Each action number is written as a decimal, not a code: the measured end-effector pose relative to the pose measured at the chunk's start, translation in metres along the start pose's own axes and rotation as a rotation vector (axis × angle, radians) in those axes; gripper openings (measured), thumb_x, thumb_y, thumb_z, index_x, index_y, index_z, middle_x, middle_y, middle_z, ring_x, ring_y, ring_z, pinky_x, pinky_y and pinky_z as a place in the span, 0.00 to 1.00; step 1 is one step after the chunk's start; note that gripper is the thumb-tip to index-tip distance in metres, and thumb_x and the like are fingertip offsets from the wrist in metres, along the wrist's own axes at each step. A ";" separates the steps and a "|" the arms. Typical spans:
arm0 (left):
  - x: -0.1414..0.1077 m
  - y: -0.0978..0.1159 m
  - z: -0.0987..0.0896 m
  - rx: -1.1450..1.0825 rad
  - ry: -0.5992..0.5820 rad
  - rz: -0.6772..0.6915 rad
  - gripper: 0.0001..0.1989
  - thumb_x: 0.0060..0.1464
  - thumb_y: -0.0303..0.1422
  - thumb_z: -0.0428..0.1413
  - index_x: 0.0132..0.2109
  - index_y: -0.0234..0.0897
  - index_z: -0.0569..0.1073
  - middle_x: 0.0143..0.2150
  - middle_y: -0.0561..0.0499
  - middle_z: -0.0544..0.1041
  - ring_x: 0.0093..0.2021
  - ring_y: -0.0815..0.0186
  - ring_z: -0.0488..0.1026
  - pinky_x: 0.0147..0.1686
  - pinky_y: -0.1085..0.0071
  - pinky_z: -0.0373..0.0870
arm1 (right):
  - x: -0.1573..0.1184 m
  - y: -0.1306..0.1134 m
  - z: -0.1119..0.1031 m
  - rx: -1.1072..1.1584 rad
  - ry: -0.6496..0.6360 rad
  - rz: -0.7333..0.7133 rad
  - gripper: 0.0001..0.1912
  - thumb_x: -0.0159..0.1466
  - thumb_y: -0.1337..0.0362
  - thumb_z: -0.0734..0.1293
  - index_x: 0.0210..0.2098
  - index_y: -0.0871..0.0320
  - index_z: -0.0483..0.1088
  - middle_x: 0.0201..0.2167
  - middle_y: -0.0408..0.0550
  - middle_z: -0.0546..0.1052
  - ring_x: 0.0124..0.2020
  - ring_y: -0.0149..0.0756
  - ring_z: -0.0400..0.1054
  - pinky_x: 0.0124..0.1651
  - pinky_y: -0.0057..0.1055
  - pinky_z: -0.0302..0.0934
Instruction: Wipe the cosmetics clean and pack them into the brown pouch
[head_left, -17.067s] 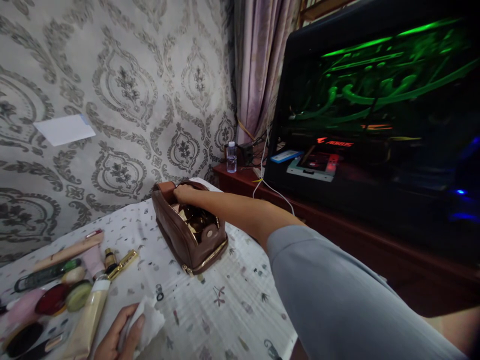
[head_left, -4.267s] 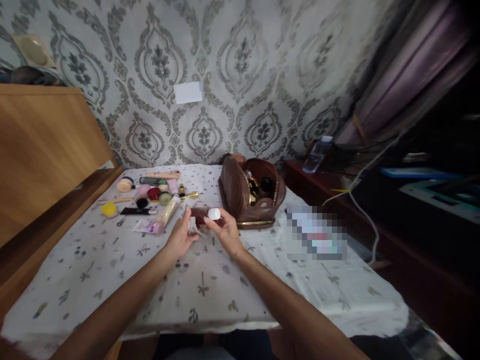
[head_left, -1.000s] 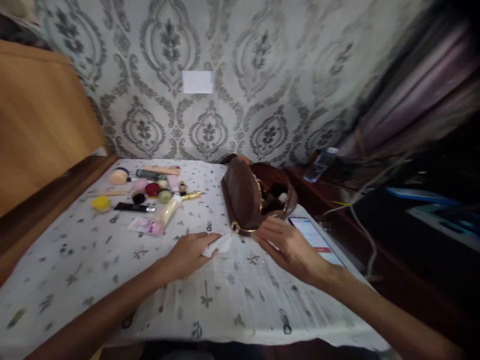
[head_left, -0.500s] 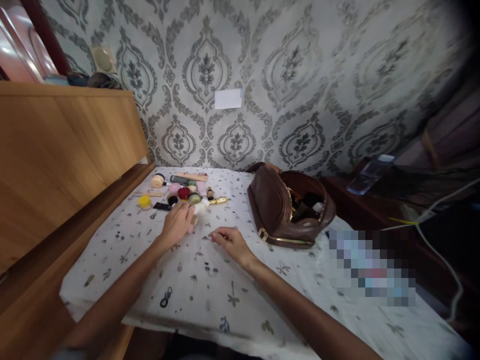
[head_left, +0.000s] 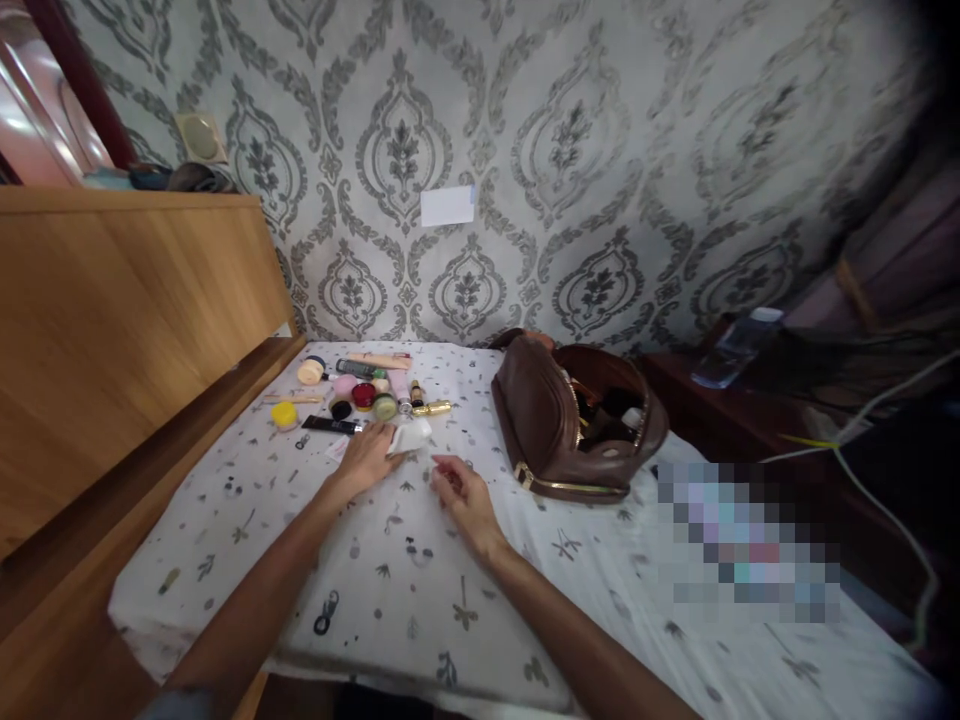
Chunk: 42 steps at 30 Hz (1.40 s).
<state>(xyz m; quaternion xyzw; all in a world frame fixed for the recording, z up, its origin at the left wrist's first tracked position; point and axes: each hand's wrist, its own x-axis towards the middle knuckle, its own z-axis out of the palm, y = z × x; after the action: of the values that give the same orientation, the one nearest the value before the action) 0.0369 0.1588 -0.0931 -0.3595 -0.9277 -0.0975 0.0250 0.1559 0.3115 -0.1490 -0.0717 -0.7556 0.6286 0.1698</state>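
My left hand (head_left: pixel 366 460) is closed around one end of a white bottle or tube (head_left: pixel 410 435), near the front of a group of cosmetics. My right hand (head_left: pixel 461 492) hovers to its right with curled fingers; whether anything small is between them is hidden. Close to my left hand lie a black tube (head_left: pixel 328 425), a yellow-lidded jar (head_left: pixel 285 415), a red jar (head_left: pixel 364 396), a green-lidded jar (head_left: pixel 385 406) and a gold tube (head_left: pixel 433 408). An open brown bag (head_left: pixel 534 415) with items inside stands right of my hands.
The patterned cloth (head_left: pixel 390 600) covers the surface. A wooden panel (head_left: pixel 142 350) borders the left, and wallpaper rises behind. A clear plastic bottle (head_left: pixel 739 350) lies at the right, near a white cable (head_left: pixel 889 510). A blurred patch covers something at right.
My left hand has turned with the white item, which now points rightward, and more of the black tube shows. My right hand's fingers have curled differently. The view has shifted slightly.
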 end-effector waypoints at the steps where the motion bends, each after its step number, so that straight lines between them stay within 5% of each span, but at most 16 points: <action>1: -0.002 -0.002 -0.001 -0.019 -0.005 0.042 0.12 0.59 0.37 0.54 0.48 0.36 0.69 0.50 0.40 0.74 0.52 0.53 0.71 0.51 0.60 0.66 | 0.002 0.003 -0.001 0.024 0.034 0.016 0.24 0.60 0.51 0.64 0.50 0.59 0.70 0.39 0.52 0.74 0.33 0.38 0.71 0.30 0.32 0.67; 6: -0.010 -0.007 -0.002 -0.124 -0.035 0.292 0.14 0.57 0.34 0.54 0.50 0.37 0.70 0.49 0.42 0.74 0.52 0.55 0.71 0.53 0.62 0.67 | 0.009 0.014 -0.004 0.124 0.110 0.091 0.31 0.59 0.48 0.66 0.57 0.57 0.65 0.48 0.54 0.72 0.30 0.33 0.73 0.34 0.34 0.71; 14: -0.016 0.001 0.005 -0.202 -0.012 0.390 0.22 0.57 0.31 0.52 0.58 0.38 0.69 0.56 0.42 0.74 0.57 0.56 0.71 0.58 0.60 0.68 | 0.015 0.006 -0.007 0.393 0.071 0.201 0.22 0.52 0.52 0.71 0.42 0.58 0.69 0.23 0.37 0.69 0.20 0.29 0.66 0.26 0.28 0.65; 19: -0.021 0.026 0.019 -0.139 0.083 0.487 0.34 0.54 0.29 0.52 0.68 0.38 0.57 0.64 0.41 0.68 0.63 0.54 0.66 0.61 0.57 0.65 | 0.006 -0.004 -0.008 0.208 0.052 0.102 0.11 0.52 0.62 0.70 0.34 0.56 0.68 0.25 0.38 0.71 0.25 0.30 0.66 0.29 0.26 0.62; 22: -0.017 0.038 0.024 -0.121 0.085 0.530 0.32 0.53 0.27 0.52 0.66 0.38 0.59 0.61 0.41 0.70 0.61 0.54 0.67 0.61 0.57 0.65 | 0.004 -0.007 -0.009 0.089 0.068 0.049 0.07 0.51 0.67 0.68 0.31 0.57 0.69 0.26 0.39 0.71 0.28 0.31 0.66 0.32 0.26 0.61; 26: -0.005 0.038 0.014 -0.121 0.004 0.411 0.12 0.58 0.36 0.53 0.46 0.36 0.72 0.43 0.43 0.77 0.46 0.54 0.74 0.48 0.59 0.70 | 0.005 -0.010 -0.015 0.140 0.062 0.098 0.07 0.52 0.65 0.69 0.32 0.58 0.69 0.24 0.39 0.70 0.26 0.30 0.63 0.30 0.26 0.60; 29: 0.000 0.031 0.003 -0.188 -0.053 0.265 0.14 0.57 0.44 0.54 0.36 0.37 0.72 0.37 0.46 0.75 0.38 0.57 0.73 0.39 0.65 0.67 | 0.006 -0.016 -0.020 0.193 0.035 0.081 0.14 0.53 0.60 0.71 0.37 0.57 0.70 0.25 0.40 0.72 0.26 0.30 0.65 0.30 0.26 0.61; 37: 0.003 0.017 0.000 -0.621 -0.057 0.143 0.17 0.49 0.45 0.62 0.36 0.36 0.71 0.31 0.53 0.73 0.33 0.63 0.68 0.31 0.72 0.60 | 0.009 -0.029 -0.033 0.320 0.018 0.045 0.23 0.52 0.48 0.74 0.39 0.57 0.71 0.29 0.43 0.75 0.28 0.33 0.69 0.35 0.31 0.66; 42: 0.002 0.017 0.001 -0.896 0.063 0.009 0.18 0.50 0.47 0.61 0.37 0.35 0.75 0.33 0.52 0.76 0.33 0.64 0.70 0.33 0.73 0.64 | 0.008 -0.030 -0.033 0.332 0.038 0.046 0.25 0.51 0.45 0.74 0.39 0.57 0.71 0.27 0.43 0.75 0.28 0.35 0.70 0.38 0.35 0.68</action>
<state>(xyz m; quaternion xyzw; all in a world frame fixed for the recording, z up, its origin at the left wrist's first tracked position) 0.0466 0.1729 -0.0914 -0.3357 -0.7911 -0.5005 -0.1047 0.1632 0.3383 -0.1130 -0.0718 -0.6363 0.7469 0.1793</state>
